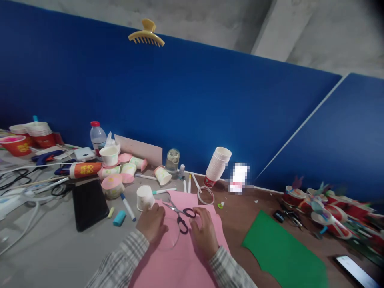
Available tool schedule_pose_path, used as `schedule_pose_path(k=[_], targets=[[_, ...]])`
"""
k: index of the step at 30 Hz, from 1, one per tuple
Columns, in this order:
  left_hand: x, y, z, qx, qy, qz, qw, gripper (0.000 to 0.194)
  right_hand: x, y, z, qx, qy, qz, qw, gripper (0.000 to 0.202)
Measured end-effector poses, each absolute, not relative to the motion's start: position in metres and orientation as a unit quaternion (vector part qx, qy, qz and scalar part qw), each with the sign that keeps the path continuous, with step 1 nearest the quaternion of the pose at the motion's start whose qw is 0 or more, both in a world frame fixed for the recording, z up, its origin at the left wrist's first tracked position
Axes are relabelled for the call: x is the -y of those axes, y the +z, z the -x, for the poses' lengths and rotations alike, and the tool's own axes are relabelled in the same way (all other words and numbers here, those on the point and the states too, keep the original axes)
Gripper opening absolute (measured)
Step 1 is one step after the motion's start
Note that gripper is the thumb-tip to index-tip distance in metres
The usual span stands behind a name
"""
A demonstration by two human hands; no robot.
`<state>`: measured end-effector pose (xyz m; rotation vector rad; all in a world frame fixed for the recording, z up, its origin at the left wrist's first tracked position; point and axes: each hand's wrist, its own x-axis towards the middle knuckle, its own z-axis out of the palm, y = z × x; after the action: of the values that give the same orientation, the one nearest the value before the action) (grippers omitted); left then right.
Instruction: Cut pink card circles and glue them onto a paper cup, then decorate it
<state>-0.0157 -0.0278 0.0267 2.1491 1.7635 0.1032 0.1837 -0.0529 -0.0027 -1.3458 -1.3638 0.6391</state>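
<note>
A large pink sheet (186, 260) lies flat under both hands. Scissors (179, 216) with dark handles rest on it, blades partly apart and pointing to the upper left. My right hand (205, 232) is at the right handle ring, its thumb and forefinger curved around the edge of the ring. My left hand (152, 224) is at the sheet's left side, fingers bent, just below a white paper cup (145, 197); whether it grips anything is hidden. A faint round outline shows on the pink sheet between the hands.
Behind stand a leaning cup stack (217, 166), a glass jar (173, 161) and a tape ring (206, 195). Green sheet (285, 252) and red cups (333, 208) lie right. On the left are a black tablet (90, 205), markers, pink-trimmed cups, a bottle (98, 138) and cables.
</note>
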Motion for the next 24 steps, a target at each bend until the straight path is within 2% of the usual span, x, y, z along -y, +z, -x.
schedule_pose_path(k=[6, 14, 17, 20, 24], targets=[[0.028, 0.021, 0.015, -0.619, 0.051, -0.759, 0.193, 0.003, 0.065, -0.002, -0.169, 0.650, 0.214, 0.513, 0.518, 0.038], [0.024, 0.023, 0.017, -0.592, 0.135, -0.757, 0.242, 0.008, 0.066, -0.003, -0.173, 0.630, 0.263, 0.509, 0.525, 0.040], [0.023, 0.028, 0.019, -0.556, 0.189, -0.756, 0.291, 0.010, 0.063, -0.002, -0.172, 0.593, 0.334, 0.508, 0.527, 0.033], [0.023, 0.030, 0.019, -0.531, 0.253, -0.740, 0.326, 0.010, 0.059, -0.005, -0.171, 0.552, 0.411, 0.501, 0.525, 0.009], [0.022, 0.028, 0.020, -0.527, 0.318, -0.710, 0.343, 0.011, 0.054, -0.008, -0.169, 0.512, 0.467, 0.478, 0.540, 0.015]])
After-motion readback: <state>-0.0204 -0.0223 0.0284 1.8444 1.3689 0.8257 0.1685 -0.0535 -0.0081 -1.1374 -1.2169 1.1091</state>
